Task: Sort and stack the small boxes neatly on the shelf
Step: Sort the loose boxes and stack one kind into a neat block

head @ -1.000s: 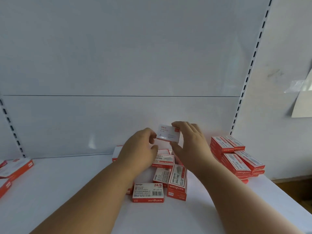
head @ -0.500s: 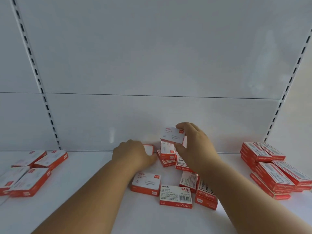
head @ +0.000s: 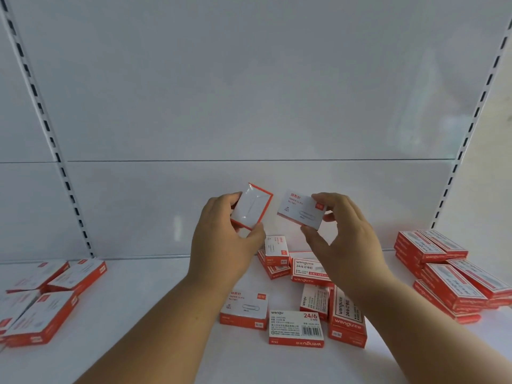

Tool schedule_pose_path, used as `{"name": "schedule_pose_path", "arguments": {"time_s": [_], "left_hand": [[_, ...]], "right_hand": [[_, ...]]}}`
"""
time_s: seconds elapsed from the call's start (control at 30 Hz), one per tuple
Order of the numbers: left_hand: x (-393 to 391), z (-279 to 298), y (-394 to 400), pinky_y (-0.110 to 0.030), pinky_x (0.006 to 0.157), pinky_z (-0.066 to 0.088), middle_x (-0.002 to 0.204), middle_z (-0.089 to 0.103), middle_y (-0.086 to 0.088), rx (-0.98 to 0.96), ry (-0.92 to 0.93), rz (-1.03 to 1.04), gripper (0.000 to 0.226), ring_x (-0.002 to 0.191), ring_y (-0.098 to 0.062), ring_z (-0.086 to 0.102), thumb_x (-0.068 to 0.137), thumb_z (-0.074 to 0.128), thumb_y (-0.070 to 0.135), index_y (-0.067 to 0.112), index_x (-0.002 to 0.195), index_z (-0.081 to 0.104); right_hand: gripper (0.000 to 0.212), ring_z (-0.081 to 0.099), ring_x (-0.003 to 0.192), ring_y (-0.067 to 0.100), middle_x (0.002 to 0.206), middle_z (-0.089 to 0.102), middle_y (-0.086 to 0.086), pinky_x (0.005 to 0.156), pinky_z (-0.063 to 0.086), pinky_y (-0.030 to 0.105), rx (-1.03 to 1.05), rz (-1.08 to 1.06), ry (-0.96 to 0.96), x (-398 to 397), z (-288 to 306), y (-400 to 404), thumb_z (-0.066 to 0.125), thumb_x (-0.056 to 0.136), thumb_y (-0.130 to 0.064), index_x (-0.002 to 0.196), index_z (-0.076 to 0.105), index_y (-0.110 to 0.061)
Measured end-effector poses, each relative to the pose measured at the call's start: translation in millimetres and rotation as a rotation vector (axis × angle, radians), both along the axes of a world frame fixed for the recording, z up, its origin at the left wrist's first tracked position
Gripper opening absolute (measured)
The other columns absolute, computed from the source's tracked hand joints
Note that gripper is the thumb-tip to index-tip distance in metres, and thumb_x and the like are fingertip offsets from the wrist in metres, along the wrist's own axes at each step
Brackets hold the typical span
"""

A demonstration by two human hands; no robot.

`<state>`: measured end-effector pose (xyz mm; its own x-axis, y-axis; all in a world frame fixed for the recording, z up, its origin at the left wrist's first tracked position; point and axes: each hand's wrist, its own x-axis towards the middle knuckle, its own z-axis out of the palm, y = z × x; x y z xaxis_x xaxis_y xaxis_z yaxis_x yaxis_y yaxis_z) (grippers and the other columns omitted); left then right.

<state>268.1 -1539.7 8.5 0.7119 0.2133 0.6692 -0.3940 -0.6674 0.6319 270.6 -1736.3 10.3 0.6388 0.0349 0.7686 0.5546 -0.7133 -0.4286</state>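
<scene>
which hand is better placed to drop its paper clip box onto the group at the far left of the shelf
Left, probably. The left hand holds its paper clip box on the side nearer the left group. The right hand with its box would have to cross over the left arm.

Retail shop, stationery section. I stand at a white metal display shelf [head: 124,314] of the gondola type found in shops: a plain back panel [head: 249,92] joined by a horizontal seam, flanked by slotted uprights [head: 52,139] whose rows of punched holes take shelf brackets. The stock is many near-identical red-and-white boxes. Printed faces read "PAPER CLIPS" on a paper clip box [head: 245,310] and "24/6" with a barcode on a staples box [head: 296,327]. Further boxes of the same kind sit in a stacked group [head: 448,270] at right and a looser group [head: 41,300] at left, as merchandise.
</scene>
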Motion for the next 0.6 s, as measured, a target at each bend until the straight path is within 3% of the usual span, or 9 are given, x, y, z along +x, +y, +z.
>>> {"name": "schedule_pose_path", "arguments": {"time_s": [0.1,0.2,0.27,0.33,0.4,0.5,0.6], "left_hand": [[-2,-1,-3,-0.012,0.075,0.050,0.118,0.056,0.013,-0.049,0.014,-0.022,0.059,0.100,-0.013,0.059,0.077,0.078,0.044,0.034,0.128,0.052],[-4,1,-6,-0.003,0.061,0.043,0.111,0.059,0.019,-0.031,0.031,-0.022,0.048,0.093,-0.007,0.060,0.080,0.073,0.048,0.038,0.124,0.054],[-5,6,-7,-0.008,0.059,0.049,0.101,0.068,0.018,-0.264,0.164,-0.098,0.033,0.088,-0.007,0.066,0.088,0.064,0.049,0.037,0.118,0.057],[-6,13,-8,-0.025,0.066,0.058,0.093,0.077,0.001,-0.740,0.372,-0.340,0.027,0.082,-0.015,0.073,0.097,0.048,0.038,0.024,0.116,0.062],[-9,16,-9,-0.030,0.063,0.059,0.094,0.076,-0.015,-1.047,0.492,-0.523,0.030,0.073,-0.020,0.072,0.101,0.039,0.029,0.017,0.116,0.062],[-10,16,-6,-0.028,0.056,0.058,0.098,0.075,-0.019,-1.132,0.551,-0.561,0.034,0.066,-0.019,0.071,0.103,0.035,0.028,0.013,0.115,0.063],[-7,16,-1,-0.030,0.057,0.058,0.102,0.074,-0.020,-1.145,0.563,-0.613,0.037,0.070,-0.021,0.071,0.104,0.036,0.030,0.011,0.119,0.063]], "right_hand": [[0.054,0.046,0.098,0.000,0.109,0.048,-0.023,0.074,0.035,0.005,0.009,-0.005,-0.014,-1,0,-2,0.075,0.082,-0.020,0.122,0.043,-0.037],[0.056,0.048,0.095,0.000,0.109,0.048,-0.025,0.075,0.040,0.007,0.048,-0.007,0.008,-2,4,-6,0.076,0.082,-0.023,0.122,0.042,-0.041],[0.049,0.056,0.089,0.000,0.102,0.050,-0.032,0.069,0.043,0.006,0.096,0.026,0.024,-5,7,-7,0.076,0.081,-0.028,0.115,0.044,-0.044],[0.033,0.060,0.084,-0.003,0.088,0.057,-0.031,0.059,0.048,0.009,0.201,0.097,0.066,-6,9,-8,0.072,0.082,-0.037,0.100,0.046,-0.047],[0.020,0.061,0.080,-0.002,0.084,0.060,-0.027,0.054,0.049,0.013,0.289,0.147,0.108,-6,11,-8,0.067,0.083,-0.040,0.091,0.049,-0.045],[0.021,0.058,0.083,-0.007,0.090,0.058,-0.025,0.054,0.046,0.008,0.249,0.159,0.141,-6,12,-8,0.066,0.085,-0.042,0.093,0.047,-0.045],[0.033,0.055,0.089,-0.011,0.101,0.053,-0.027,0.055,0.049,0.009,0.190,0.176,0.194,-6,9,-6,0.067,0.086,-0.043,0.111,0.045,-0.046]]}}
